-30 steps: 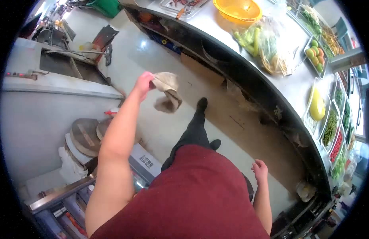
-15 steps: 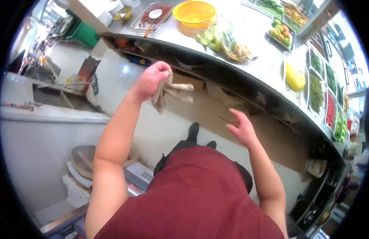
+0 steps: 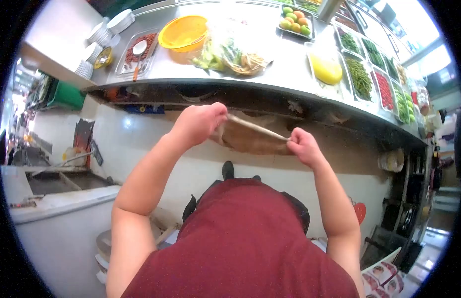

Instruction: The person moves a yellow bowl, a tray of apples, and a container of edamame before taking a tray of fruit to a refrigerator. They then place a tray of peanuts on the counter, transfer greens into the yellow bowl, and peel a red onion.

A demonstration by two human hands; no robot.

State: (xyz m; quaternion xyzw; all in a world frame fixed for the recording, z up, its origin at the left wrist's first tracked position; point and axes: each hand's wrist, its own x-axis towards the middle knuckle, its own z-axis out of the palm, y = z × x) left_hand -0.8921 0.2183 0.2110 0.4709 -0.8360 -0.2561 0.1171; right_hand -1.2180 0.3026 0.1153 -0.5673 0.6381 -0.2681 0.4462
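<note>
A brownish-beige cloth is stretched between my two hands above the floor, its top edge pulled into a line that slopes down to the right. My left hand is closed on one end, knuckles up. At the other end, my right hand pinches a corner between thumb and fingers. The cloth hangs a little below that taut edge, in front of the dark shelf under the counter. It touches neither the counter nor the floor as far as I can see.
Ahead runs a steel counter with a yellow basin, bagged greens, a tray of dried red peppers and fruit. Trays of cut vegetables line the right. A white-topped ledge stands at the left.
The cloth hung bunched from my left hand; now it is spread taut. My right hand has closed on its other end. The view has shifted, so the counter appears further left.
</note>
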